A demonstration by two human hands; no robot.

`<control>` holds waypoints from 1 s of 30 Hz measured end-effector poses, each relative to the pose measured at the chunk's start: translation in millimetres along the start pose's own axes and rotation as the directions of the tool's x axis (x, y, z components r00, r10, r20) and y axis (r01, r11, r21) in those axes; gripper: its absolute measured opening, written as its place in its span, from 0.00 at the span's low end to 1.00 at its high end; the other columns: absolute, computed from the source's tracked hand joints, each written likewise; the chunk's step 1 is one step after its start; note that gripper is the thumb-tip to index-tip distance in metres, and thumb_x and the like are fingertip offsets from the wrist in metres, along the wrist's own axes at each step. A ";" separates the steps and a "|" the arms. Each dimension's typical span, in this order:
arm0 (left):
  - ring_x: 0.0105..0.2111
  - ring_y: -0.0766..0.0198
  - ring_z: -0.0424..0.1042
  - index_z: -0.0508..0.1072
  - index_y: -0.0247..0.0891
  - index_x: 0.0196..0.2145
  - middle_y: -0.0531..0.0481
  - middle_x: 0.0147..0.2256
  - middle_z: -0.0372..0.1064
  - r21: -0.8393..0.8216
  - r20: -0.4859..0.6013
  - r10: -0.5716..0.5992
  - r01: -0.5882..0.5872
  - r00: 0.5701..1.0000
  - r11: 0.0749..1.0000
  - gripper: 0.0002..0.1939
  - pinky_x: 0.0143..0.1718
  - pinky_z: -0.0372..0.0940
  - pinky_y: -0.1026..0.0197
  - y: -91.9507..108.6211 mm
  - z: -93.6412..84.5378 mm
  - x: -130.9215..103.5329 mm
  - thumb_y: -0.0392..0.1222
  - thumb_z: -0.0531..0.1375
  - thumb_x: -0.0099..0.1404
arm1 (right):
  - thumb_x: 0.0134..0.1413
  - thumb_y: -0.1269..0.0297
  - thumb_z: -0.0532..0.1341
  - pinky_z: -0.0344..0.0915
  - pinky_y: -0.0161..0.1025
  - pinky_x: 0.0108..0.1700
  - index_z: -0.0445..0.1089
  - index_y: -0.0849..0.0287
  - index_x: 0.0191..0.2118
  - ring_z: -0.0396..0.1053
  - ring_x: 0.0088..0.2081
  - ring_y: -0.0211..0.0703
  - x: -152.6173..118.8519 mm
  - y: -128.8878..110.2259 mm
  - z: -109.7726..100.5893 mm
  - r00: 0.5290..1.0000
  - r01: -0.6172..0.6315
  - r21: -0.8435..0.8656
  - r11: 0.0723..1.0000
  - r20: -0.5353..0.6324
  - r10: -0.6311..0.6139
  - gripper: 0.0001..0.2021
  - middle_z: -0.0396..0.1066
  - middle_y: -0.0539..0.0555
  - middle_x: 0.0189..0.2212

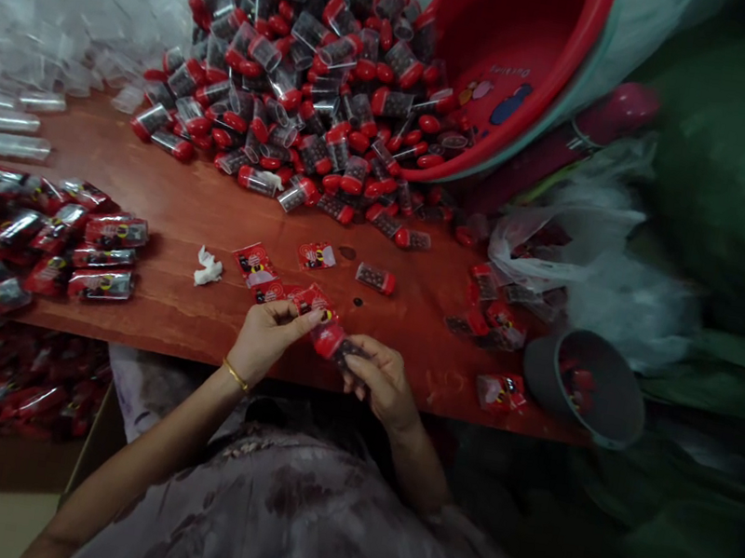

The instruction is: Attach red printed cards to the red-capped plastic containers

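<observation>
My left hand (266, 338), with a gold bangle at the wrist, pinches a red printed card (316, 299) between thumb and fingers. Closed round a small clear tube (329, 340) with a red cap and dark contents is my right hand (385, 387). The capped end of the tube points at the left hand and meets the card; whether the two are joined I cannot tell. Just beyond lie more red cards (254, 266), a single card (317, 255) and another filled tube (375, 277). A crumpled white scrap (208, 268) rests to the left.
A big heap of red-capped tubes (320, 73) spills from a tilted red basin (553, 72). Finished-looking red packs (103, 284) lie at left, with more in a box (19, 459) below. Clear sleeves (4, 143), a plastic bag (596, 248) and a grey bowl (540, 381) flank the table (200, 205).
</observation>
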State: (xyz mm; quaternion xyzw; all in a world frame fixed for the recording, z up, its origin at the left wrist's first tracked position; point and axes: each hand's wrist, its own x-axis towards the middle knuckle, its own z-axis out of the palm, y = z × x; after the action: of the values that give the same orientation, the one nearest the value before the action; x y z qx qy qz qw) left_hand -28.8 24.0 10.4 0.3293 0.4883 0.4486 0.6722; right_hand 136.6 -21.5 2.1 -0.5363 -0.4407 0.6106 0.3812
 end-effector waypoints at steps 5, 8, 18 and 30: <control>0.25 0.68 0.67 0.77 0.34 0.25 0.52 0.25 0.73 -0.056 0.052 -0.039 0.042 0.998 0.998 0.18 0.31 0.63 0.65 -3.7 3.1 -0.9 0.50 0.72 0.38 | 0.46 0.56 0.59 0.50 0.27 0.15 0.69 0.61 0.34 0.57 0.14 0.29 3.6 5.3 -1.4 1.000 0.013 0.000 1.000 0.012 -0.013 0.13 0.63 0.44 0.15; 0.23 0.69 0.65 0.77 0.34 0.23 0.52 0.22 0.72 -0.049 0.054 -0.068 0.070 0.996 0.996 0.18 0.29 0.62 0.65 -9.4 3.8 -1.2 0.51 0.71 0.39 | 0.47 0.54 0.58 0.50 0.27 0.15 0.69 0.61 0.35 0.57 0.14 0.29 5.5 8.0 0.4 1.000 0.009 -0.002 1.000 0.028 -0.009 0.14 0.62 0.44 0.16; 0.24 0.70 0.66 0.76 0.33 0.23 0.52 0.23 0.72 -0.228 0.004 -0.144 0.141 0.990 0.963 0.17 0.29 0.61 0.66 -17.8 11.1 -3.3 0.47 0.72 0.38 | 0.56 0.54 0.54 0.55 0.31 0.20 0.63 0.57 0.30 0.56 0.18 0.32 7.2 12.1 16.6 0.977 0.167 -0.261 0.951 -0.082 -0.194 0.12 0.59 0.45 0.18; 0.23 0.71 0.66 0.75 0.34 0.23 0.52 0.23 0.71 -0.278 0.031 -0.098 0.102 0.995 0.955 0.16 0.28 0.61 0.67 -10.6 7.6 -2.8 0.48 0.71 0.41 | 0.49 0.46 0.60 0.58 0.30 0.18 0.63 0.57 0.34 0.57 0.14 0.29 16.0 15.3 25.3 0.988 0.145 0.004 0.989 -0.058 -0.145 0.18 0.67 0.46 0.22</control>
State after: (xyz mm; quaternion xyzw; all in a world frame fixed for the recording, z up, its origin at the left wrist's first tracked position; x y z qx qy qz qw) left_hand -18.9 17.4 4.4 0.2098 0.4306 0.4756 0.7378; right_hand 109.5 -14.7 -16.7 -0.5186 -0.4649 0.5675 0.4391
